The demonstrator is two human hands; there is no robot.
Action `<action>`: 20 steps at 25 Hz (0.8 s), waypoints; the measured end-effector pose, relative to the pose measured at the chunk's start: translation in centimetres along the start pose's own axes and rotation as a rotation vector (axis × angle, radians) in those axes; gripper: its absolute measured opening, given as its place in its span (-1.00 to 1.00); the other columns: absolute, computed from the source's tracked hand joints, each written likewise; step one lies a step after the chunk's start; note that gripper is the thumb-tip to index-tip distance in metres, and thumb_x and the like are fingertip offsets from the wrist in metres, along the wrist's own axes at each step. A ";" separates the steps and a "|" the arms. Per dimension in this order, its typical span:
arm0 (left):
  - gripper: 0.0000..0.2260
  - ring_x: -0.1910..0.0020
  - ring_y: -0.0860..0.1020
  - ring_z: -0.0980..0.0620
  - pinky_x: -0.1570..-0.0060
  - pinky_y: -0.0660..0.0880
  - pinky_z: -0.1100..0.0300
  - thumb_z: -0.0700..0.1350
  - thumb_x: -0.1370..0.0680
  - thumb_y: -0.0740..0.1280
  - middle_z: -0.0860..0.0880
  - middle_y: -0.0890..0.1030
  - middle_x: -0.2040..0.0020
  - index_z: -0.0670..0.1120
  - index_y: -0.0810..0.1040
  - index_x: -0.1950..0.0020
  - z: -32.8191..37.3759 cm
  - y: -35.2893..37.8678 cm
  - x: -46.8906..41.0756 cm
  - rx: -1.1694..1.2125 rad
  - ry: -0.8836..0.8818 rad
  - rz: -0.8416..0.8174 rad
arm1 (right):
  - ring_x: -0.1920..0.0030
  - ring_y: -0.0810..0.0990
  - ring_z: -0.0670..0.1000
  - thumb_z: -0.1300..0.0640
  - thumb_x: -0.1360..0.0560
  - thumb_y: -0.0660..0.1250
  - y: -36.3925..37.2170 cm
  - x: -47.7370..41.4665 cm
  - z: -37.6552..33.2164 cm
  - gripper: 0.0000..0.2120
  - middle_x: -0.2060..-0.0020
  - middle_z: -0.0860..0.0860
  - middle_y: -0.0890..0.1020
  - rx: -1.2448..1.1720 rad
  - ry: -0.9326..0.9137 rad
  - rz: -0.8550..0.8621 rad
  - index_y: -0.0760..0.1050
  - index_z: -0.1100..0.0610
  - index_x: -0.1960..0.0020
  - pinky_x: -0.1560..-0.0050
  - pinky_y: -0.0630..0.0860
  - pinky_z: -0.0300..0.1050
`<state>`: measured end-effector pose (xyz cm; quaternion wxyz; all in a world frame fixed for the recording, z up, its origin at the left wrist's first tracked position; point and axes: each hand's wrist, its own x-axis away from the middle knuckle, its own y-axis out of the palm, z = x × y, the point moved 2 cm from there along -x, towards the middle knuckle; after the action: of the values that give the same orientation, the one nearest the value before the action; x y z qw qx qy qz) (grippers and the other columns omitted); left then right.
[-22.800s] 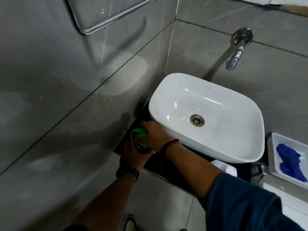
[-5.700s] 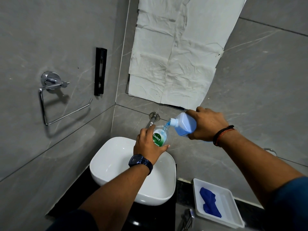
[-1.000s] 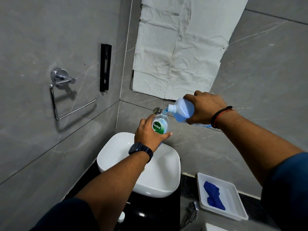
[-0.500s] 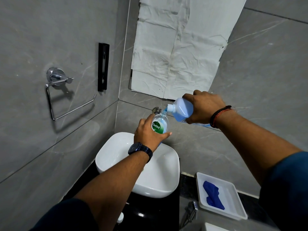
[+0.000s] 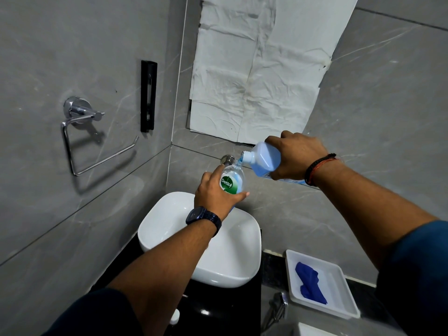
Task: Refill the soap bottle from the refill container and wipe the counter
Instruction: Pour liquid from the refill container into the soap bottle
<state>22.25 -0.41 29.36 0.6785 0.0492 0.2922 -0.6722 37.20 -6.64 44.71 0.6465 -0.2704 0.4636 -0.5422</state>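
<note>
My left hand (image 5: 215, 194) grips a clear soap bottle (image 5: 233, 180) with a green Dettol label, held upright above the white basin (image 5: 167, 219). My right hand (image 5: 295, 155) holds the blue refill container (image 5: 265, 158) tipped sideways, its white neck right over the open mouth of the soap bottle. A thin blue stream runs from the neck into the bottle. A blue cloth (image 5: 309, 282) lies in a white tray (image 5: 339, 289) at the lower right.
The black counter (image 5: 218, 309) carries the basin; a small white cap-like thing (image 5: 175, 314) sits at its front. A wall tap (image 5: 227, 160) is behind the bottle. A chrome towel ring (image 5: 82, 132) hangs on the left wall. Crumpled white paper (image 5: 257, 69) covers the wall ahead.
Both hands hold almost the same pose as half a second ago; the pouring goes on and the view has shifted only slightly.
</note>
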 end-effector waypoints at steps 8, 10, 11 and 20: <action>-0.22 0.08 0.47 0.04 0.16 0.45 0.23 0.22 -0.13 0.57 0.00 0.49 -0.04 0.10 0.39 -0.28 -0.4 0.1 -0.1 -0.005 0.002 -0.007 | 0.09 0.51 0.10 -0.19 -0.20 0.49 0.5 -0.2 -0.1 -0.32 0.09 0.01 0.49 -0.007 -0.003 0.000 0.34 -0.10 -0.25 0.24 0.39 -0.09; -0.22 0.07 0.49 0.02 0.16 0.45 0.23 0.22 -0.13 0.57 -0.01 0.49 -0.05 0.10 0.39 -0.28 -0.5 0.2 -0.1 -0.006 -0.002 -0.011 | 0.12 0.48 0.08 -0.19 -0.20 0.49 0.7 -0.3 -0.1 -0.32 0.09 0.01 0.49 -0.013 -0.003 0.001 0.34 -0.09 -0.25 0.24 0.39 -0.09; -0.22 0.07 0.49 0.02 0.16 0.45 0.23 0.22 -0.13 0.57 -0.01 0.49 -0.05 0.10 0.39 -0.28 -0.6 0.2 -0.1 -0.007 -0.004 -0.011 | 0.14 0.45 0.06 -0.20 -0.20 0.49 0.9 -0.3 0.0 -0.32 0.09 0.01 0.50 -0.016 -0.004 0.002 0.34 -0.09 -0.25 0.25 0.39 -0.09; -0.21 0.02 0.53 0.00 0.10 0.45 0.23 0.22 -0.09 0.58 -0.01 0.50 -0.07 0.10 0.41 -0.27 -0.6 0.2 -1.0 0.022 -0.011 0.015 | 0.18 0.44 0.05 -0.28 -0.13 0.46 3.1 -0.5 0.1 -0.32 0.13 -0.06 0.48 -0.278 0.148 -0.035 0.34 -0.10 -0.16 0.22 0.35 -0.09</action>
<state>22.35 0.80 29.30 0.6846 0.0552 0.2808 -0.6704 38.66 -5.34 42.25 0.5574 -0.3244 0.5758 -0.5025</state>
